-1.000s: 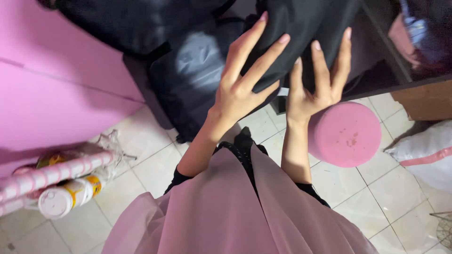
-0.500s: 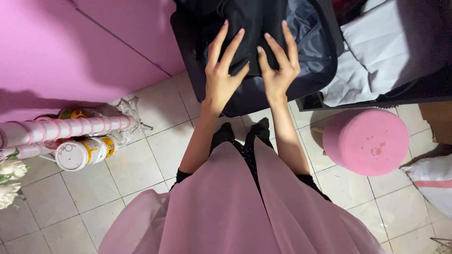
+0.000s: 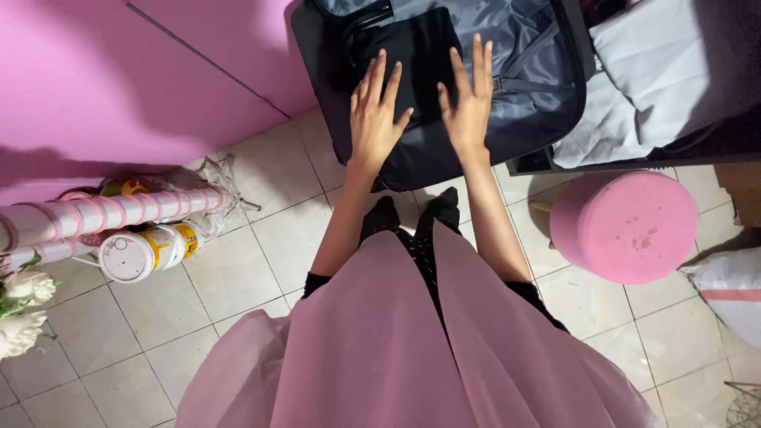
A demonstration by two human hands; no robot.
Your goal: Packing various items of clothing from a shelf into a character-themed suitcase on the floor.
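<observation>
Pressing: I have both palms flat on the folded black garment.
Left hand: fingers spread, gripping nothing.
Right hand: likewise.
Location: inside the open suitcase.
Done: garment laid in.
Left: lid unclosed.

Lighting here is pretty uneven. The tiled floor and pink skirt get soft, even light, no harsh glare anywhere. The top of the frame is a lot dimmer: the open suitcase sits in shade and the black cloth in it is so dark its folds barely show. A wide soft shadow falls across the pink wall, and the top right corner goes almost black. Both hands, left hand and right hand, look sharp with no motion blur. The flowers at the left edge look overexposed and a bit soft. Straight lines bend slightly near the edges, wide-angle style.
</observation>
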